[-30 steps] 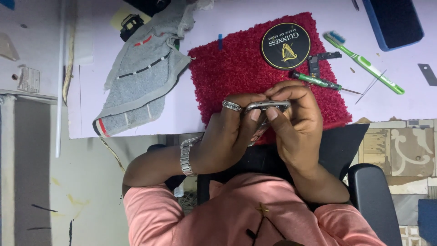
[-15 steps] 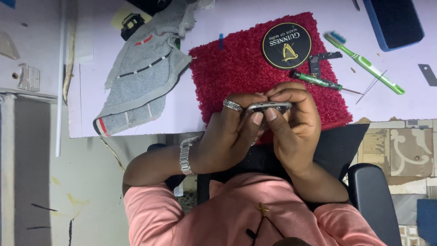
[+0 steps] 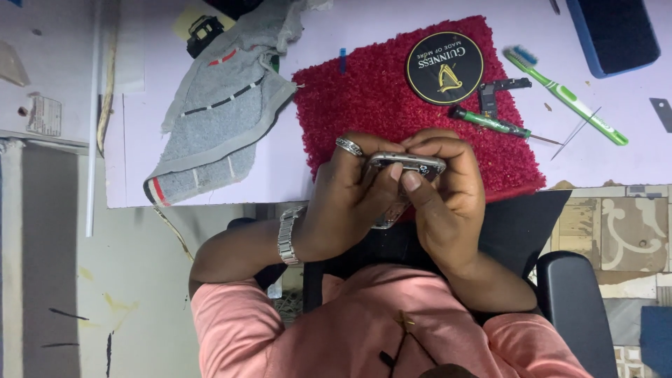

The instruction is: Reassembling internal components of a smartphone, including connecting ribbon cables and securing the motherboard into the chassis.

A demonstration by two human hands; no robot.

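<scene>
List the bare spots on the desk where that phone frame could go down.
Bare desk lies between the grey cloth and the red mat. The mat's left half is bare too. Right side is crowded: round coaster, screwdriver, toothbrush, tweezers. Both hands, left and right, hold the frame.

We wear a pink shirt [image 3: 336, 329] with short sleeves, a silver metal watch [image 3: 285, 236] on one wrist and a silver ring [image 3: 348, 146] on a finger.
</scene>
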